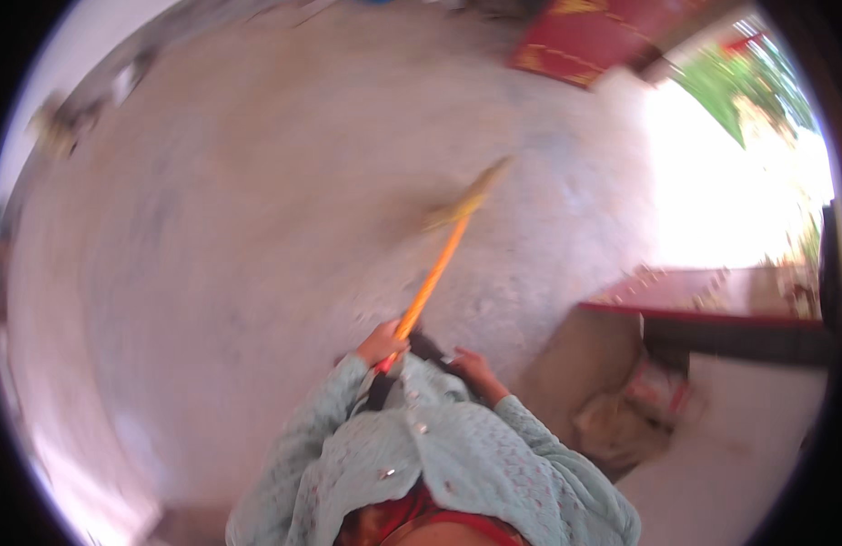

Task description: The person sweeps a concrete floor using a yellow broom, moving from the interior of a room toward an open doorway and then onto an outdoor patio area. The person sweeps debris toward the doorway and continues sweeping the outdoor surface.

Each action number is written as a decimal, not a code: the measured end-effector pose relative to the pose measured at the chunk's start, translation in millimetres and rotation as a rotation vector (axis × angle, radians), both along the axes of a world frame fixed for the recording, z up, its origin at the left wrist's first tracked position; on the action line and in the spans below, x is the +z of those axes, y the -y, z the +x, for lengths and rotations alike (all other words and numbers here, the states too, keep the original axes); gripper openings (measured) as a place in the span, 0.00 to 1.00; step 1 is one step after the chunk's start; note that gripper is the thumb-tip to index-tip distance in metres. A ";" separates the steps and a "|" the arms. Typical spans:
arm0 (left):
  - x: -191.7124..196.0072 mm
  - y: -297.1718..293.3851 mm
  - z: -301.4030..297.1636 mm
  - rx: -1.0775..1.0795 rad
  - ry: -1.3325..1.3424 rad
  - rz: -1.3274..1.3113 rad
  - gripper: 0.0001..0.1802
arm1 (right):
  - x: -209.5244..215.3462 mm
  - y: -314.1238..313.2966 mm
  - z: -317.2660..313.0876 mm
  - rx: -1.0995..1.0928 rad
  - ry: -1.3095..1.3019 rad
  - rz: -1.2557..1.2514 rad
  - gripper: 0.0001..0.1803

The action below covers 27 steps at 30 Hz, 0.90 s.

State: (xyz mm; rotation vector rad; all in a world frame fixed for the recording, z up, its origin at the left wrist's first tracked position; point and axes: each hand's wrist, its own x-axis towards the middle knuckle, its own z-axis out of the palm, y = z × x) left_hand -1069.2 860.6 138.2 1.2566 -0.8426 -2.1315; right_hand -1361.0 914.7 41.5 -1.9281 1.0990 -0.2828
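Note:
My left hand is wrapped around the orange handle of a broom, close to its reddish top end. The handle slants away from me to a yellowish, wide head on the floor, blurred by motion. My right hand rests near my waist, apart from the broom. Its fingers look loosely stretched, with nothing visible in them, though the picture is smeared there. Both arms are in pale green knitted sleeves.
A grey concrete floor spreads around me. Red door panels with gold decoration stand at the far right and near right, beside a bright doorway. Blurred bags lie behind the near panel. Indistinct items line the left wall.

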 end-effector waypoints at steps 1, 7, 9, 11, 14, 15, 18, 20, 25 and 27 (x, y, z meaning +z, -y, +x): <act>5.6 -7.7 11.1 0.020 0.092 -0.079 0.16 | 28.1 3.3 18.0 -0.172 -0.005 0.154 0.09; 26.3 -78.4 58.8 0.105 0.299 -0.133 0.24 | 58.0 14.3 38.8 -0.631 0.160 0.920 0.24; 34.7 -106.7 75.4 0.183 0.379 -0.102 0.25 | 55.6 18.6 42.2 -0.585 0.135 0.925 0.25; 43.2 -132.1 87.7 0.274 0.444 -0.037 0.26 | 56.3 22.0 43.7 -0.563 0.099 0.905 0.25; 64.3 -156.3 102.8 0.373 0.509 0.068 0.27 | 64.5 28.7 47.1 -0.475 0.032 0.823 0.25; 62.9 -166.0 107.2 0.428 0.567 0.057 0.26 | 66.8 30.5 48.7 -0.449 0.011 0.794 0.25; 50.6 -183.5 122.7 0.568 0.700 0.050 0.25 | 70.4 33.0 50.2 -0.361 0.008 0.713 0.24; 38.2 -184.7 134.9 0.635 0.738 0.094 0.22 | 62.3 31.6 45.2 -0.352 -0.013 0.661 0.24; -16.5 -170.7 178.5 0.696 0.823 0.103 0.13 | 55.5 28.5 32.1 -0.344 -0.080 0.733 0.22; -45.7 -156.5 187.7 0.655 0.815 0.139 0.13 | 42.6 26.2 15.9 -0.301 -0.103 0.693 0.22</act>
